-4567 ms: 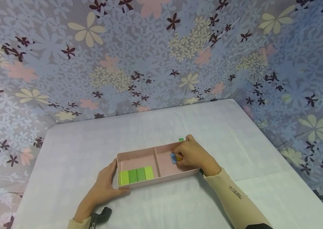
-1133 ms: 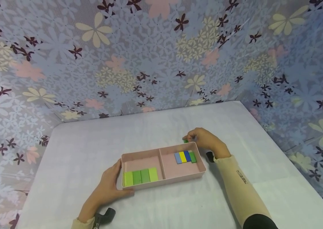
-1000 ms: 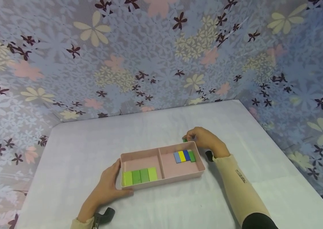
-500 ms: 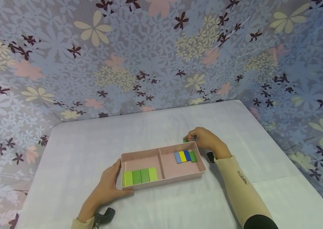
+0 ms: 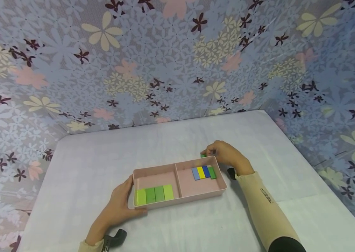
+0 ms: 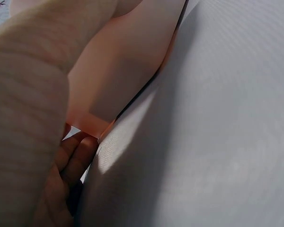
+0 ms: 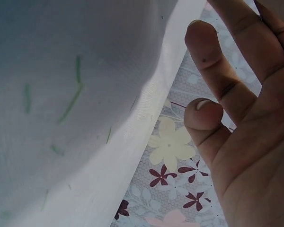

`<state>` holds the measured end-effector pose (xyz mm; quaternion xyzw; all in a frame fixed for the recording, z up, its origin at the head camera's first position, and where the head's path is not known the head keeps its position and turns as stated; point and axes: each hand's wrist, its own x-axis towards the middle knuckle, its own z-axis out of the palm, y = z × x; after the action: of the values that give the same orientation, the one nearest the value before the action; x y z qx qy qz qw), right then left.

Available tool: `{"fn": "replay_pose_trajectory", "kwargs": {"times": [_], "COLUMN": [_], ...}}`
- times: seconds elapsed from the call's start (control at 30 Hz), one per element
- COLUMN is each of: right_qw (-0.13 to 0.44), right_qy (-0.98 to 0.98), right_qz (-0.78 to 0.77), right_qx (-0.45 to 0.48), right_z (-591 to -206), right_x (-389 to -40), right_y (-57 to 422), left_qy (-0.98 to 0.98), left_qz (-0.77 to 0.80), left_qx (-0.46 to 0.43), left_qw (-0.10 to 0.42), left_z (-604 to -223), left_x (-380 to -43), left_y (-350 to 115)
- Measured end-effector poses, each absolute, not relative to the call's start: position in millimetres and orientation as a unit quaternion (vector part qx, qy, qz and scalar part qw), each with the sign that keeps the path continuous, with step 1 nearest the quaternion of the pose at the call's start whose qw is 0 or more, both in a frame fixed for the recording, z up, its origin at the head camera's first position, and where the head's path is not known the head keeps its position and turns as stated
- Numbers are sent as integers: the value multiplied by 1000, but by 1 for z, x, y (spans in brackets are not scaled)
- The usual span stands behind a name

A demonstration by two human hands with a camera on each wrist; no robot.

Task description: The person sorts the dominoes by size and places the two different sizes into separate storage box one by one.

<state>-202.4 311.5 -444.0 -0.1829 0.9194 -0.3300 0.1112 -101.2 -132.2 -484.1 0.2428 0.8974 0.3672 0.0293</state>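
Note:
A pink two-compartment box (image 5: 183, 200) lies on the white table in the head view. My left hand (image 5: 117, 203) grips its left end, fingers behind and thumb along the front wall. Light and mid green tiles (image 5: 154, 194) line the front of the left compartment. In the right compartment sit side by side a light blue tile (image 5: 195, 174), a yellow tile (image 5: 200, 172), a dark blue tile (image 5: 206, 172) and a green tile (image 5: 211, 172). Behind the right rear wall my right hand (image 5: 224, 153) pinches another green tile (image 5: 203, 155), partly hidden by the fingers and rim.
White cloth covers the table (image 5: 164, 143), which meets flowered fabric (image 5: 177, 70) at the back and sides. In the right wrist view, thin green marks (image 7: 71, 104) show on a white surface. A black wrist mount (image 5: 116, 238) sits below the left hand.
Since the oldest frame, my right hand has left the right compartment and moved behind the box to the loose green tile. Over the last second both hands stay nearly still.

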Motion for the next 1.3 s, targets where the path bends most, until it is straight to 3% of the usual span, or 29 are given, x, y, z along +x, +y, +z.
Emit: {"fn": "replay_pose_trajectory", "kwargs": {"times": [0.47,0.97,1.3], "right_qw": [109,-1,-1], "right_qy": [908,960,967], "right_qz": [-359,-243,-208], "right_qx": [-187,-138,-146], "right_z": [-445,-450,-448], "right_x": [-196,-190,-191], "right_y": [325,328,323], "left_qy": [890,894,893], "left_qz": [370,366,368], "left_qx": [266,259,260], "left_qw": [5,9,12], "left_z": [-483,-489,-487], "left_x": [-102,-103,-102], "left_y": [-131,-134,-132]}}
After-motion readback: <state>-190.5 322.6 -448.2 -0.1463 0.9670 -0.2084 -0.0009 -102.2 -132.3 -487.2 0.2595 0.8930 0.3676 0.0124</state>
